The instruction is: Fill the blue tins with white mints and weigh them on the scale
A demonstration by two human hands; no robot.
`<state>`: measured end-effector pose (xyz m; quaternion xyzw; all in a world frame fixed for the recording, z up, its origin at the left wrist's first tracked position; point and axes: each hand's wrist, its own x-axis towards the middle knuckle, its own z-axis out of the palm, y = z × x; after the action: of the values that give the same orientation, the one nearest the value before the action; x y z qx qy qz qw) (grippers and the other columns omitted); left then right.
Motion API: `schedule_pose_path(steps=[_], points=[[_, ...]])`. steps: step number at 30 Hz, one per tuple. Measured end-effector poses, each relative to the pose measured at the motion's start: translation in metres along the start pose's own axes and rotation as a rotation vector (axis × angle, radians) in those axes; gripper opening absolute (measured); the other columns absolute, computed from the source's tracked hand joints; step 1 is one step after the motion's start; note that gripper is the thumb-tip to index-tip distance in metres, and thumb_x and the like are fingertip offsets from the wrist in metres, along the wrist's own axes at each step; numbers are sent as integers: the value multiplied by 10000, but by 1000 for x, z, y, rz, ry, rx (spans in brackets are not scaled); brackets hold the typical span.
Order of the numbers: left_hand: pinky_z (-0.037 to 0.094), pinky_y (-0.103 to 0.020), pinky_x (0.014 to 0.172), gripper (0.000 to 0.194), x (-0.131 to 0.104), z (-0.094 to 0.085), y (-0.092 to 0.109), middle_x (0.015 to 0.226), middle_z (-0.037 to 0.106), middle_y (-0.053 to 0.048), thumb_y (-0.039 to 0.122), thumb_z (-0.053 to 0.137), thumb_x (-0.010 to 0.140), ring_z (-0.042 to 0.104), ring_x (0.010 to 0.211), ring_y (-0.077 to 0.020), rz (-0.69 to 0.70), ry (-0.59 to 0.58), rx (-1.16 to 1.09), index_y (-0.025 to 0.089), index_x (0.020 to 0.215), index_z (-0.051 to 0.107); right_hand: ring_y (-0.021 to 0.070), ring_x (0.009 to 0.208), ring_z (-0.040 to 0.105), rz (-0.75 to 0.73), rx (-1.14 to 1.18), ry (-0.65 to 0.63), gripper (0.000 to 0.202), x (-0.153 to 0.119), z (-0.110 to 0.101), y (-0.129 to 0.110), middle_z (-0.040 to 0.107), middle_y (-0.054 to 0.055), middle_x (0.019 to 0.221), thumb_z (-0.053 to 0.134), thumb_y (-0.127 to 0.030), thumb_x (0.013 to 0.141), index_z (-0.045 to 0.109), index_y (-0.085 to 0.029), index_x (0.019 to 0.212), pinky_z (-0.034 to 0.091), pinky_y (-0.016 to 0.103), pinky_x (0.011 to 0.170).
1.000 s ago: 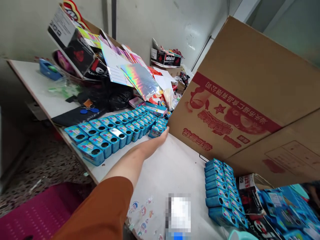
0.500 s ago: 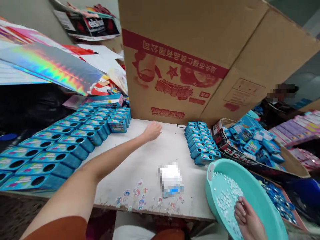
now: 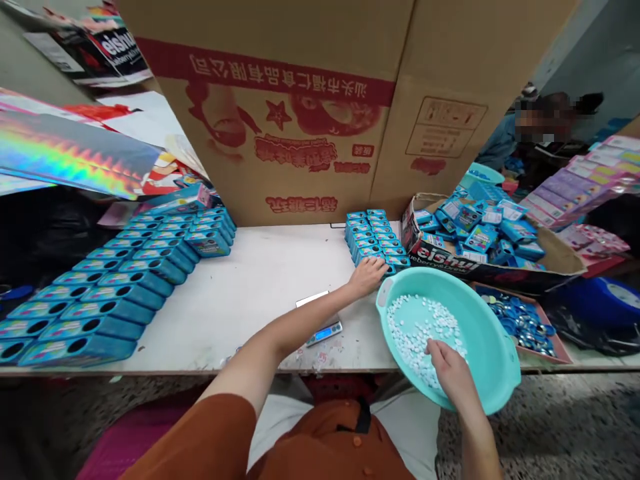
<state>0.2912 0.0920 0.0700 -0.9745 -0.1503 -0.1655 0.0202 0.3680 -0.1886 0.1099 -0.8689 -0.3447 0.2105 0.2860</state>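
My left hand (image 3: 369,275) reaches across to the near end of a small block of blue boxes (image 3: 361,235), its fingers curled over a front box. The hand hides most of that box. Inside the turquoise basin (image 3: 487,333), my right hand (image 3: 447,363) is closed, thumb against the fingers, just over the small white pellets (image 3: 411,337). What it holds is hidden. Beneath my left forearm sits a small digital scale (image 3: 326,333) with a lit blue display; the arm covers part of its white plate.
Rows of blue boxes with round dark openings (image 3: 107,308) stand on the left. A big cardboard carton (image 3: 300,120) walls the back. To the right are an open carton of blue boxes (image 3: 480,267) and a pink tray of shiny blue pieces (image 3: 545,350). A person (image 3: 500,137) is beyond.
My left hand has moved right, from the table near the big carton to the small block of blue boxes. My right hand stays closed in the basin. The view has shifted right.
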Motion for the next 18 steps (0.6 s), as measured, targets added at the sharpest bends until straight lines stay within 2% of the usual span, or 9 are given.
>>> schedule_pose_path(steps=[3, 7, 11, 15, 18], points=[[356, -381, 892, 243, 4, 2, 4, 1178, 572, -91, 244, 395, 962, 488, 1098, -238, -25, 17, 40, 207, 1135, 561, 244, 785, 612, -57, -16, -32, 440, -2, -2, 1, 698, 53, 795, 326, -551, 886, 581, -243, 701, 405, 310, 714], [348, -393, 913, 212, 1, -1, 12, 1306, 519, -94, 226, 406, 958, 432, 1197, -250, -21, 45, 39, 220, 1083, 577, 253, 823, 624, -96, -14, -30, 430, -5, -2, 2, 713, 60, 828, 312, -539, 906, 576, -249, 728, 405, 308, 719], [353, -394, 859, 221, -7, -5, 18, 1167, 589, -105, 220, 396, 959, 486, 1110, -249, -29, -21, 10, 209, 1090, 573, 256, 840, 621, -80, -33, -8, 439, -9, -4, -1, 718, 64, 844, 314, -536, 907, 597, -246, 739, 395, 298, 694], [347, -381, 842, 245, -21, -15, 13, 1112, 629, -84, 183, 468, 910, 530, 1026, -235, -132, -49, -62, 198, 1142, 546, 244, 818, 619, -66, -32, -10, 458, -14, -7, -5, 716, 62, 871, 316, -546, 906, 624, -234, 776, 384, 288, 676], [344, -384, 880, 370, -45, -36, 1, 1090, 649, -84, 225, 590, 841, 546, 1034, -242, -273, 7, -145, 179, 1199, 508, 237, 795, 606, -74, -32, 11, 471, -17, -8, -5, 711, 68, 857, 319, -550, 900, 641, -224, 790, 377, 288, 670]])
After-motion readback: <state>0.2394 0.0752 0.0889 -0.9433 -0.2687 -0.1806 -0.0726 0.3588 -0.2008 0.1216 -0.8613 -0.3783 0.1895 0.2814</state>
